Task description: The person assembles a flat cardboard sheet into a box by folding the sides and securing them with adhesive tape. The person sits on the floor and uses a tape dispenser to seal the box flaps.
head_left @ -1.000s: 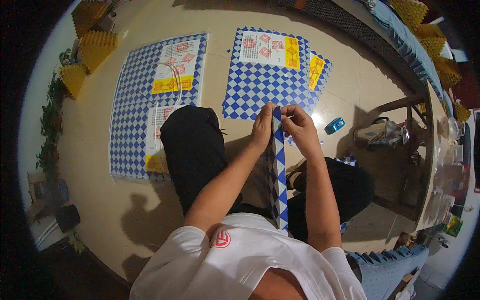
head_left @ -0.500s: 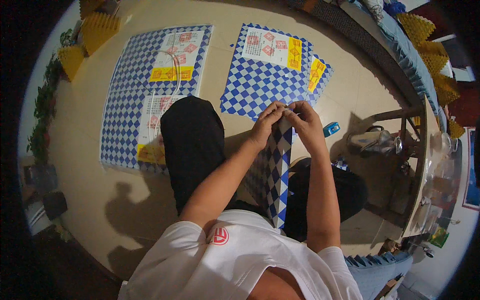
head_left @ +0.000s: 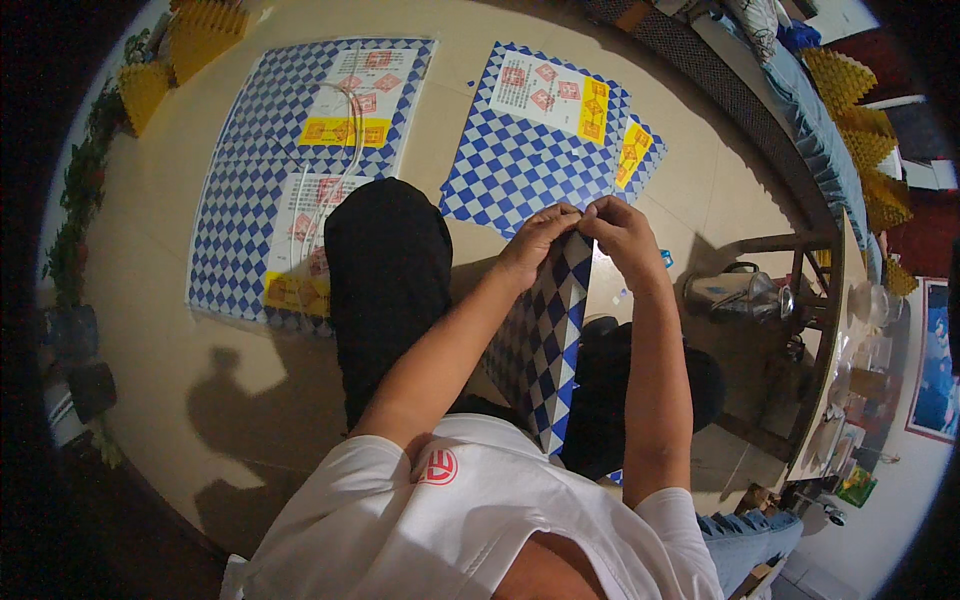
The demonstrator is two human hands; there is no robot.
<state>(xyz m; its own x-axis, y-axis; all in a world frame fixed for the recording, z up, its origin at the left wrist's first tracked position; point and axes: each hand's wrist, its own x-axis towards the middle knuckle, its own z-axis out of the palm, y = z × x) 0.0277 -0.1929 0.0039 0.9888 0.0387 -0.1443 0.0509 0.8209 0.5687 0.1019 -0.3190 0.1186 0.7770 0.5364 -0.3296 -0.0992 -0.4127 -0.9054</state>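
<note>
Between my knees stands a blue-and-white checkered folded sheet (head_left: 556,350), stiff and on edge, with a lengthwise crease; whether it is a flat sheet or a bag I cannot tell. My left hand (head_left: 540,240) pinches its far top corner with thumb and fingers. Close against it, my right hand (head_left: 622,235) pinches the same corner, the fingertips of both hands almost touching. Anything small between the fingertips is hidden. Just past the hands lies a pile of matching checkered sheets (head_left: 530,165) with white and yellow printed panels. A small blue object (head_left: 667,258) peeks out beside my right wrist.
At the left, a large plastic-wrapped checkered stack (head_left: 235,200) lies on the tiled floor, with a pale looped strap (head_left: 358,130) across it. To the right are a metal kettle (head_left: 735,292) and a wooden table (head_left: 835,340). Golden pleated pieces (head_left: 838,75) stand along the far right.
My right hand has shifted slightly right and now hides most of the small blue object. The checkered sheet's creased side shows a little wider. Both hands stay at its corner.
</note>
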